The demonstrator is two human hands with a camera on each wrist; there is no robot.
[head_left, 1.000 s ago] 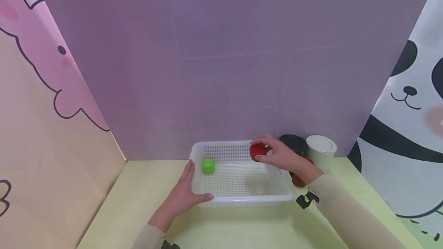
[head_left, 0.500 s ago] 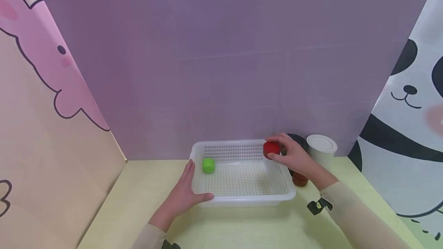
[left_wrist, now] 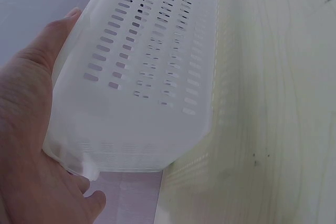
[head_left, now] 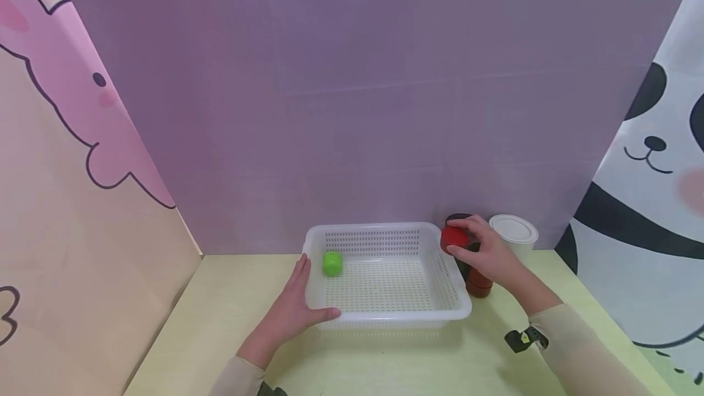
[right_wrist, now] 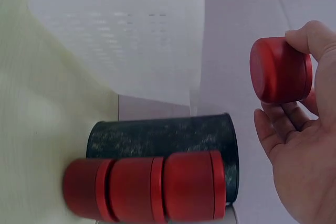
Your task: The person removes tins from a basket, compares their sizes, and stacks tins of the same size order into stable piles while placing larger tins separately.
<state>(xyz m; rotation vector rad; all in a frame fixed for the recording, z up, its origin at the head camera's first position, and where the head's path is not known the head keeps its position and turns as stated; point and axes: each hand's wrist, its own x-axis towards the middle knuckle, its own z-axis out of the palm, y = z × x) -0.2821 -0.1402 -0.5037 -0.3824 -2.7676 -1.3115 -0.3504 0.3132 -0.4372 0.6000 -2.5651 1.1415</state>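
My right hand (head_left: pixel 484 249) pinches a small round red tin (head_left: pixel 454 240) between thumb and fingers, just off the basket's far right corner. In the right wrist view this held tin (right_wrist: pixel 281 70) hangs apart from three like red tins (right_wrist: pixel 137 188), stacked against a dark green can (right_wrist: pixel 163 134). The head view shows only part of the stack (head_left: pixel 478 283). A white perforated basket (head_left: pixel 385 316) stands on the table with a small green round object (head_left: pixel 332 264) inside. At its near left corner rests my left hand (head_left: pixel 294 310), fingers straight along the side, thumb on the front rim.
A white lidded can (head_left: pixel 514 231) stands right of the dark can (head_left: pixel 458 217), near the purple back wall (head_left: pixel 357 109). Printed side panels flank the pale wooden table (head_left: pixel 357 362). The basket's right wall (head_left: pixel 452 274) rises close beside the stacked tins.
My right hand has moved right with the red tin, from over the basket's far side to past its right rim. The left hand and basket have stayed in place.
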